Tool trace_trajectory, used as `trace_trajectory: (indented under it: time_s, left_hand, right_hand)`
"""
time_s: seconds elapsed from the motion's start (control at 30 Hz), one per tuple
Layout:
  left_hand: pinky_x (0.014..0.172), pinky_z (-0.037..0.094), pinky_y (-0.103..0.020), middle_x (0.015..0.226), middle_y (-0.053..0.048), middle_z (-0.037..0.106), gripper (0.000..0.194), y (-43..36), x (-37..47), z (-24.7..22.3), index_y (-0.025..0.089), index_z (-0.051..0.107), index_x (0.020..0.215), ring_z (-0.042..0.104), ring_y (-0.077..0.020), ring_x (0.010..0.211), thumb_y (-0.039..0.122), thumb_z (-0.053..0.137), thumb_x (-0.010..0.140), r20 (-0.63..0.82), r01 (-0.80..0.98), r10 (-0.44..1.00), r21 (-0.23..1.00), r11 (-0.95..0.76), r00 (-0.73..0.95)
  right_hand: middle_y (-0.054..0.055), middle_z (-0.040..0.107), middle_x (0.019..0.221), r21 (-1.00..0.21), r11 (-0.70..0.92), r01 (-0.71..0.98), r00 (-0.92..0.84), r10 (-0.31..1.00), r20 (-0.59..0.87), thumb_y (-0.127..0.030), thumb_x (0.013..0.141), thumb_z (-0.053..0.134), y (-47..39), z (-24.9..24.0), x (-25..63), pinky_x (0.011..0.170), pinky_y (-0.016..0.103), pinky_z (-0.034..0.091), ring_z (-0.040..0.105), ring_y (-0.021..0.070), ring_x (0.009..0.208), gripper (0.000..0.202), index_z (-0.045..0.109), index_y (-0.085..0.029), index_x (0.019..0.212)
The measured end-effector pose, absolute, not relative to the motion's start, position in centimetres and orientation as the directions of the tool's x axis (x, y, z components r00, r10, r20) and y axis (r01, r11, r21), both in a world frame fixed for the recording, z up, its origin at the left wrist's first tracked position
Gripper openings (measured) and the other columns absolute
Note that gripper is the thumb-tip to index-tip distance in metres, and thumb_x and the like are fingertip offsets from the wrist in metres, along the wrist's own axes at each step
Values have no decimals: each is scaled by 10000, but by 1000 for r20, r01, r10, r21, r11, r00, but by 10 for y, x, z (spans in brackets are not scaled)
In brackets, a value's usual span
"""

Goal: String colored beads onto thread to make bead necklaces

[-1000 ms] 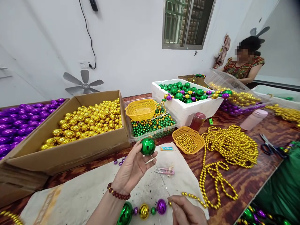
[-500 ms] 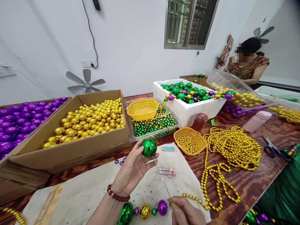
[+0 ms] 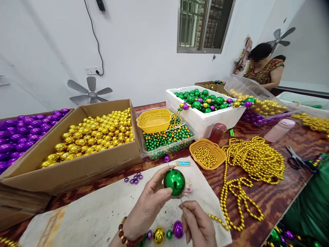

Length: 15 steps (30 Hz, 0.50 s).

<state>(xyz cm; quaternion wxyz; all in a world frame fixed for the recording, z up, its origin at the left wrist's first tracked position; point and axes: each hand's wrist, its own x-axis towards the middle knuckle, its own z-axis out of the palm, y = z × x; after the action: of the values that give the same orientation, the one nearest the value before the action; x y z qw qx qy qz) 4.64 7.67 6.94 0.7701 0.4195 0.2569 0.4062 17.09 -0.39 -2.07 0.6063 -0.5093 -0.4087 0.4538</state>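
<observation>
My left hand (image 3: 151,200) grips a large shiny green ball (image 3: 174,182) between thumb and fingers. A thin needle runs through the ball, and a small purple bead (image 3: 167,158) sits on its upper end. Just below the ball, my right hand (image 3: 197,221) pinches the needle's lower part. Under my hands, on the pale cloth (image 3: 89,212), lies a strand with a gold ball (image 3: 158,234), a small green bead and a purple ball (image 3: 178,229). My left wrist hides part of another green ball.
Behind the cloth stand a cardboard box (image 3: 77,168) of gold balls, a clear tray of small beads and a white foam box (image 3: 205,120). Gold bead strings (image 3: 252,161) and scissors (image 3: 298,159) lie right. A person (image 3: 267,68) sits at the far right.
The green ball has moved down and right with my left hand. My right hand has come up close beneath it. A purple bead now shows above the ball on the needle.
</observation>
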Motion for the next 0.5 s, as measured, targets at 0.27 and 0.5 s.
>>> trace_trajectory:
  time_s: [0.27, 0.5]
  left_hand:
    - [960, 401, -299, 1300, -61, 553, 428, 77, 49, 51, 288, 541, 1304, 523, -208, 1106, 241, 582, 880, -106, -306, 865, 908, 285, 490]
    - [969, 429, -397, 1273, -100, 586, 587, 83, 55, 38, 300, 512, 1348, 537, -281, 1157, 274, 695, 790, -141, 22, 763, 986, 164, 630]
  right_hand:
    - [75, 686, 770, -969, 41, -243, 151, 989, 4, -465, 898, 550, -4, -20, 182, 443, 179, 415, 663, 153, 549, 395, 619, -150, 1127]
    - [92, 721, 687, -884, -105, -455, 258, 935, -244, -454, 738, 750, 3, -46, 200, 388, 149, 339, 655, 156, 475, 344, 659, -123, 748]
